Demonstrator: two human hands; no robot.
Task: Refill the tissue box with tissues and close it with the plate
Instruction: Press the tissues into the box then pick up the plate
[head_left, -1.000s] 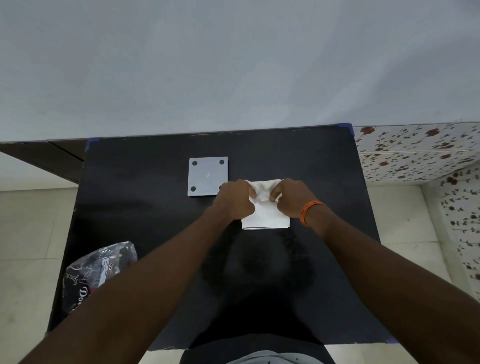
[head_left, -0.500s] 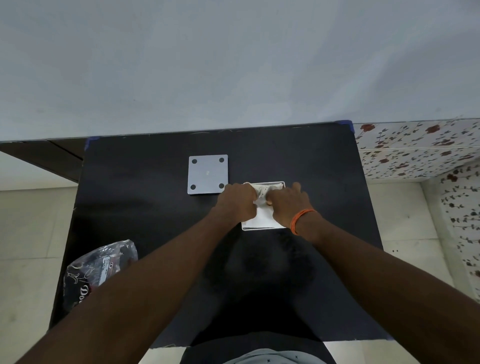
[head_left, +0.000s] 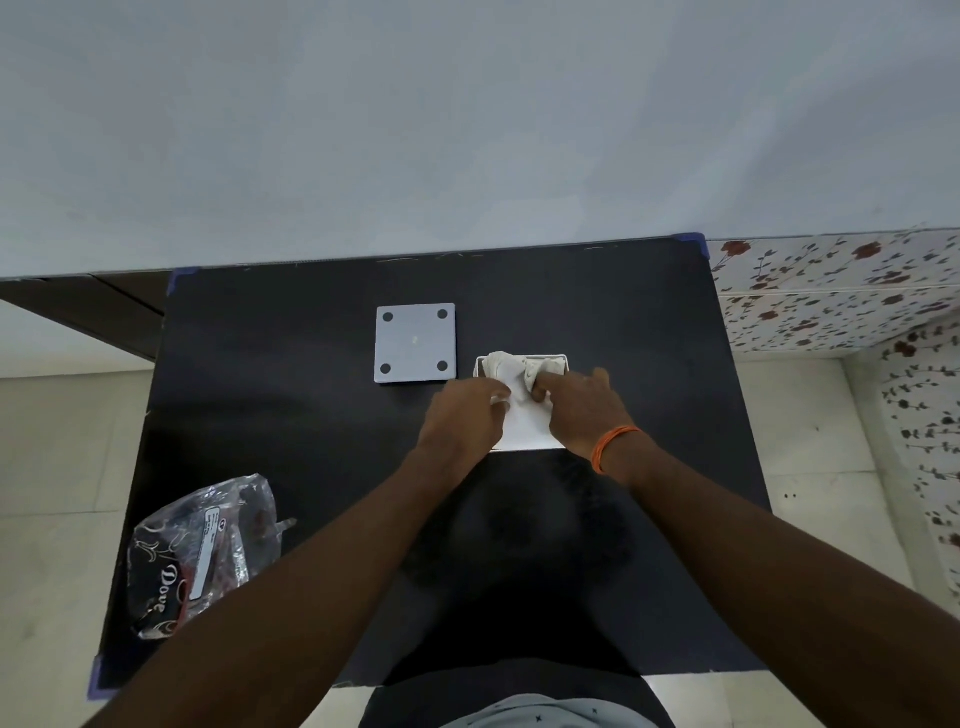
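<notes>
A white tissue box (head_left: 527, 431) stands on the black table (head_left: 291, 426), right of centre. Crumpled white tissues (head_left: 511, 370) bulge out of its top opening. My left hand (head_left: 462, 415) is at the box's left side, fingers curled on the tissues. My right hand (head_left: 584, 402), with an orange wristband, presses a finger down onto the tissues from the right. The grey square plate (head_left: 415, 343), with a dark hole at each corner, lies flat on the table just left of the box, apart from both hands.
A crumpled clear plastic wrapper (head_left: 200, 553) with dark print lies at the table's near left corner. A pale wall runs behind the table. Floral tiles (head_left: 831, 291) are at the right, light floor on both sides.
Both hands slid toward the near side of the box top. More of the bunched tissues now shows at the far edge, and my right finger pokes down into them.
</notes>
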